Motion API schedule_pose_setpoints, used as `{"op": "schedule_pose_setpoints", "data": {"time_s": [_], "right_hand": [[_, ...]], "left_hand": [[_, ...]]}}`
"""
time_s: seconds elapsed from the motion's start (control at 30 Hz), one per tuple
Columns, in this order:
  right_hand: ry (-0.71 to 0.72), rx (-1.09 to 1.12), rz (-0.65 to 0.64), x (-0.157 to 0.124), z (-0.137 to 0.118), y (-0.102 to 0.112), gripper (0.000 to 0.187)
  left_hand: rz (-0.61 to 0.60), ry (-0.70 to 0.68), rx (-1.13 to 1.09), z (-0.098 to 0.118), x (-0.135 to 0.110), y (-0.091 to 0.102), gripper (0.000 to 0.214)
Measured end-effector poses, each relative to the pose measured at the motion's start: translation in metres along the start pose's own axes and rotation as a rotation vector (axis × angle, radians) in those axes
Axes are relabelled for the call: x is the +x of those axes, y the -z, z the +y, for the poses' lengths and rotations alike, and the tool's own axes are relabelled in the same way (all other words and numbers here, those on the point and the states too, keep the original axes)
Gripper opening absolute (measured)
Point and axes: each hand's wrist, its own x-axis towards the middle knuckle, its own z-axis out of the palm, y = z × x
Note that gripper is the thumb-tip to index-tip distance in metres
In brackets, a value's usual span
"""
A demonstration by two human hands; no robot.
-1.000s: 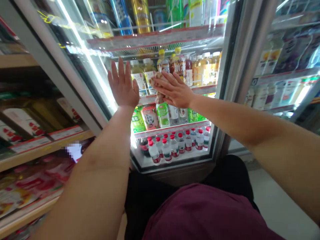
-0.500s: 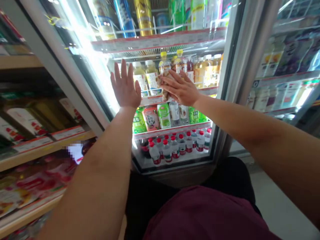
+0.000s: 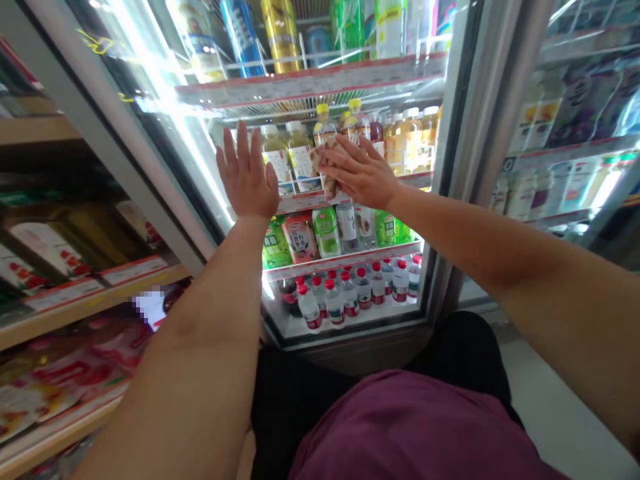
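Note:
A closed glass fridge door [image 3: 320,327] stands before me, with lit drink shelves behind it. My left hand [image 3: 249,177] is laid flat on the glass at the left, fingers spread, holding nothing. To its right, my right hand [image 3: 367,175] presses a crumpled brown-and-white cloth [image 3: 329,163] to the pane. The fingers of that hand lie stretched over the cloth and hide part of it. Through the glass, bottles with pale caps [image 3: 300,150] show between the two hands.
Inside the fridge, several red-capped water bottles [image 3: 347,297] fill the bottom, below a row of drink packs [image 3: 327,230]. Wooden shelves [image 3: 100,293] with bottles and packets flank me on the left. A metal door frame [image 3: 493,133] and another fridge section are on the right.
The view has shifted slightly. Both hands stay at almost the same places on the glass, with the cloth still under my right hand.

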Motion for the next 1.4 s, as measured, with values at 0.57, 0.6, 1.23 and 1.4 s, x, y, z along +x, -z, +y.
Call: {"op": "schedule_pose_setpoints", "data": {"time_s": [0.57,0.6,1.23,1.4], "right_hand": [[-0.06,-0.024,0.003,-0.012,-0.012,0.0,0.07],[-0.046,-0.022,-0.018,-0.013,-0.012,0.001,0.069],[0.154,0.009,-0.04,-0.016,0.01,0.002,0.056],[0.059,0.017,-0.069,-0.005,0.015,0.015,0.062]], "left_hand": [[0.019,-0.055,0.093,-0.002,0.0,0.0,0.097],[0.022,-0.054,0.093,-0.003,0.0,0.0,0.095],[0.054,-0.084,0.083,-0.01,0.001,-0.001,0.082],[0.028,-0.137,0.137,-0.019,0.002,-0.003,0.08]]}}
